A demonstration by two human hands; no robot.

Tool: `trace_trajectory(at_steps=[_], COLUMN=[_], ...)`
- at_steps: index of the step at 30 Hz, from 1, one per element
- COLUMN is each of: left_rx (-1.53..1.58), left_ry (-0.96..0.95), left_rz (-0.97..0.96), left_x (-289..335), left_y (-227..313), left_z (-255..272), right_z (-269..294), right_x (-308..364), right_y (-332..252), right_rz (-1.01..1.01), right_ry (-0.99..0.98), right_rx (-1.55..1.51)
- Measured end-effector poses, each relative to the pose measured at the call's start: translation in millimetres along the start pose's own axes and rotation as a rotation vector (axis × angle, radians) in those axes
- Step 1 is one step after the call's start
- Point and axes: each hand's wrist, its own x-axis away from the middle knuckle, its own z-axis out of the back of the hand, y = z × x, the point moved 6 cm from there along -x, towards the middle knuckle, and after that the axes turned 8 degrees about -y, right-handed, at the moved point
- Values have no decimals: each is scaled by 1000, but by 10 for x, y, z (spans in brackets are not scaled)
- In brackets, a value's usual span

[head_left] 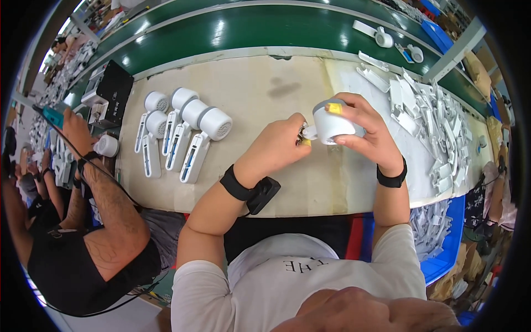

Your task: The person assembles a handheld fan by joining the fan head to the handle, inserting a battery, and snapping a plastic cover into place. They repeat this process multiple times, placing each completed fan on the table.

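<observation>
Above the middle of the table, my right hand (376, 130) grips a white cylindrical head (326, 123) with a grey band, resembling a small hair dryer's head. Its short neck points left toward my left hand (276, 144). Those left fingers are closed in a pinch by the neck, around a small dark part that they mostly hide. Yellow wrapping shows on fingers of both hands. To the left lie several similar white units, among them one with a round grille (220, 126) and an opened handle (194, 159) showing blue parts inside.
A heap of white plastic shell pieces (437, 130) covers the table's right side. Beyond the table runs a green conveyor (249, 30) bearing a few white units. A black box (108, 91) stands at the far left, near a co-worker's hand holding a teal tool (52, 117). A blue bin (454, 235) sits lower right.
</observation>
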Motion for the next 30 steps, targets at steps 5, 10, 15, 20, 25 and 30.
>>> trace_trajectory(at_steps=[5, 10, 15, 20, 25, 30], left_rx=[-24, 71, 354, 785, 1070, 1147], left_ry=[-15, -23, -71, -98, 147, 104], left_rz=[22, 0, 41, 56, -66, -81], left_x=[-30, 55, 13, 8, -23, -63], left_y=[68, 68, 65, -28, -72, -192], left_z=[-113, -148, -205, -299, 4, 82], right_z=[53, 33, 72, 106, 922, 1046], right_x=[78, 40, 72, 2, 18, -14], right_y=[125, 177, 194, 453, 1130, 1714], right_rz=[-93, -88, -106, -131, -430, -677], right_ry=[33, 13, 47, 95, 262, 168], right_rx=[-8, -149, -168, -399, 570, 1081])
